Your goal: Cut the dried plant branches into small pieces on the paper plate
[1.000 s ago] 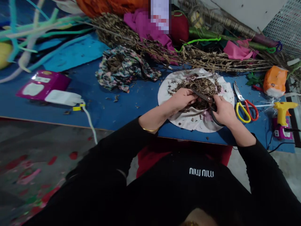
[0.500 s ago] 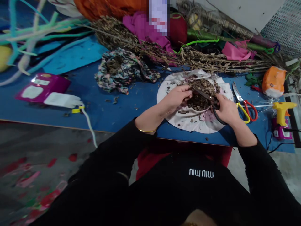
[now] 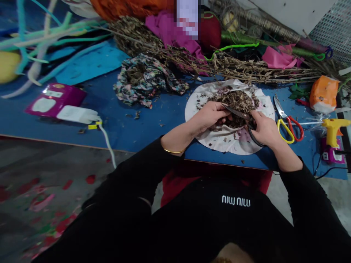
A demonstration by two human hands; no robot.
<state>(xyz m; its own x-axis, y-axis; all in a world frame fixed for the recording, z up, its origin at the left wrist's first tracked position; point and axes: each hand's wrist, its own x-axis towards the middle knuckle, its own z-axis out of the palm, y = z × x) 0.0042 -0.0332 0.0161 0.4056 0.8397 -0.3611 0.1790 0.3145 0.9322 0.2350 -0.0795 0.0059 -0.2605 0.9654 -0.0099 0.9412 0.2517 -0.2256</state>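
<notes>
"What is the right hand (image 3: 265, 128) doing?"
"Its fingers are gripping the dark scissors (image 3: 236, 111) by the handles."
"Which way are the blades pointing?"
"They're slanting away and to the left, and the tips are ending right by the left hand (image 3: 211, 115)."
"Is that hand holding anything?"
"Its fingers are curling in, but I can't tell if they're pinching something."
"And the dry leaves (image 3: 242, 98)?"
"They're lying heaped just past the blades, on the white cloth (image 3: 230, 147). Twigs (image 3: 255, 73) are lying behind."
</notes>
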